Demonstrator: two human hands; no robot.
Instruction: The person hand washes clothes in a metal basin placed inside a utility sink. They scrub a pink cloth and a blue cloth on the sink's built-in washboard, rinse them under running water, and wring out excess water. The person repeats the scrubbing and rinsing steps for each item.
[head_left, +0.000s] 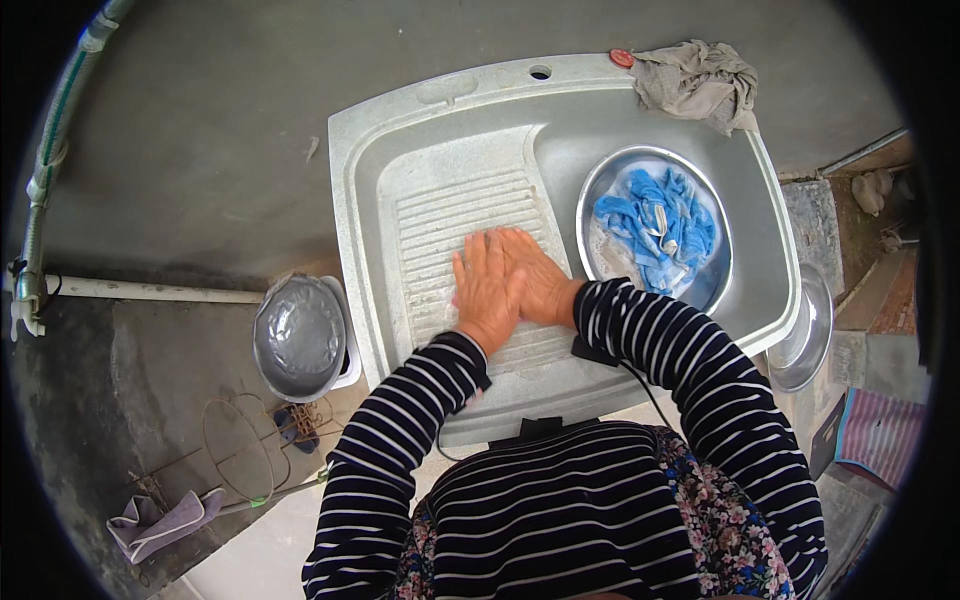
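Note:
My left hand (486, 292) and my right hand (541, 279) press side by side onto the ribbed washboard (427, 247) of a stone-like laundry sink (360, 300), partly overlapping. Their fingers point away from me, flat and stretched out. A sliver of pink shows at the left hand's edge; the palms hide whatever lies beneath. In the basin on the right sits a round metal bowl (588, 247). Blue cloth (637, 217) with pale trim is heaped in its sudsy water, close to my right forearm.
A grey rag (697, 82) and a red round object (621, 58) rest on the sink's back right rim. An empty-looking metal basin (300, 337) stands left of the sink, another metal basin (806, 330) right. A wire rack (247, 450) and purple cloth (165, 521) lie lower left.

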